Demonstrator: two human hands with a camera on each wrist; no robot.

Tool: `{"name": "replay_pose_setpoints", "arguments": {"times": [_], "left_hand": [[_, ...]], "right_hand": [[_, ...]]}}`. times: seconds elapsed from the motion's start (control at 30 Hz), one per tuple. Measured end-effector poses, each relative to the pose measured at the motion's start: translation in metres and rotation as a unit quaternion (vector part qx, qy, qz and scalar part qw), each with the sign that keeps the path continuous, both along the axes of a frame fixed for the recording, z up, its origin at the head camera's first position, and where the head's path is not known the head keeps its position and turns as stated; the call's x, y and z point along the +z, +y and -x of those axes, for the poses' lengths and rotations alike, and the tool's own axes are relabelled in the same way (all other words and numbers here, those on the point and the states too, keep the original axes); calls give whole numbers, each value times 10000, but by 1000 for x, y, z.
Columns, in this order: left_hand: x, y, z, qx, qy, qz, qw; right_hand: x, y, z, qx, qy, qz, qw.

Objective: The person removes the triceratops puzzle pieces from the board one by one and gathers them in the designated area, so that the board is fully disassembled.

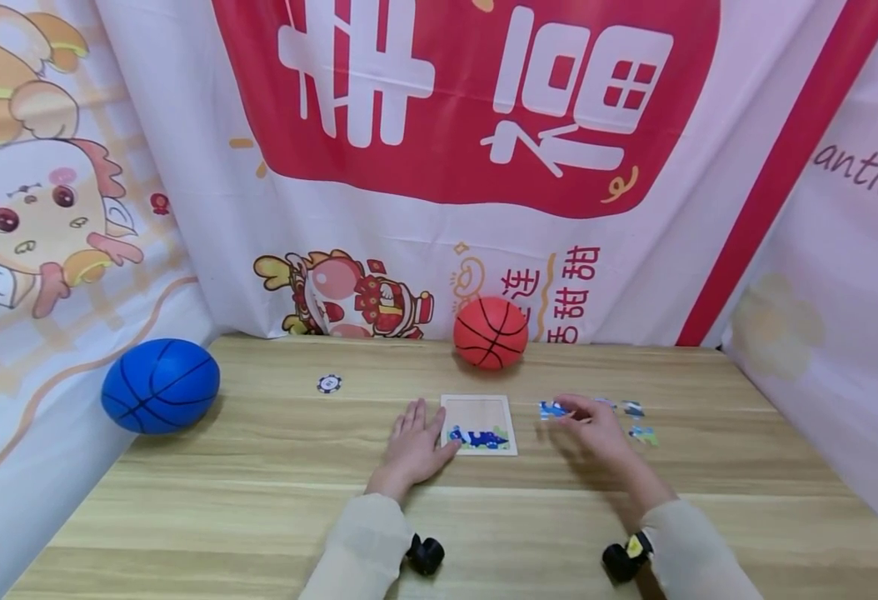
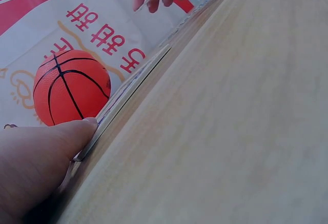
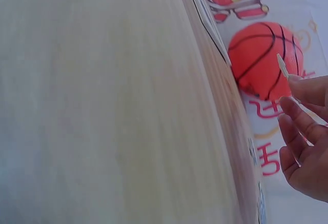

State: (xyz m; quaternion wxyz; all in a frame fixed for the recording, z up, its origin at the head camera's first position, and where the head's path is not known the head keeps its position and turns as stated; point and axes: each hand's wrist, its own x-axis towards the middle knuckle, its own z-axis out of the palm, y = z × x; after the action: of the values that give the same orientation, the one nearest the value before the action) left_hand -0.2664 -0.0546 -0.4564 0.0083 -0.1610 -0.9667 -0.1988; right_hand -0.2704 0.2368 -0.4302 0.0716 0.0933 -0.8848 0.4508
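A small white-framed puzzle tray (image 1: 476, 398) lies on the table, with blue and green pieces fitted along its near side. My left hand (image 1: 416, 446) rests flat at the tray's left edge, fingers extended; its thumb (image 2: 77, 134) touches the frame. To the right of the tray, my right hand (image 1: 596, 429) pinches a thin puzzle piece (image 3: 282, 66) between thumb and fingertip, above the table. The right wrist view shows that piece nearly edge-on, its picture hidden. A blue-and-white piece (image 1: 550, 410) shows at those fingertips in the head view; I cannot tell whether it is the pinched one.
Loose puzzle pieces (image 1: 643, 435) lie right of my right hand. Behind the tray sits a red ball (image 1: 490, 333); a blue ball (image 1: 160, 386) stands at the far left. A round chip (image 1: 329, 383) lies left of the tray. Printed cloth (image 1: 379, 208) hangs behind the table.
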Motion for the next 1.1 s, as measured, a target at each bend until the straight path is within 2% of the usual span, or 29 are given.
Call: {"name": "replay_pose_setpoints", "arguments": {"times": [0.17,0.5,0.63,0.83,1.1], "left_hand": [[0,0,0,-50,-52,-7,10000],[0,0,0,-19,-47,81,10000],[0,0,0,-14,-67,41,10000],[0,-1,1,7,-50,55,10000],[-1,-1,1,-1,-85,48,10000]], "right_hand": [[-6,19,-1,-18,-40,304,9995],[-10,43,-2,-170,438,19,9989],[-11,45,-3,-268,318,-38,9991],[-14,46,-1,-196,199,-87,9996],[-23,45,4,-270,-100,-523,9982]]}}
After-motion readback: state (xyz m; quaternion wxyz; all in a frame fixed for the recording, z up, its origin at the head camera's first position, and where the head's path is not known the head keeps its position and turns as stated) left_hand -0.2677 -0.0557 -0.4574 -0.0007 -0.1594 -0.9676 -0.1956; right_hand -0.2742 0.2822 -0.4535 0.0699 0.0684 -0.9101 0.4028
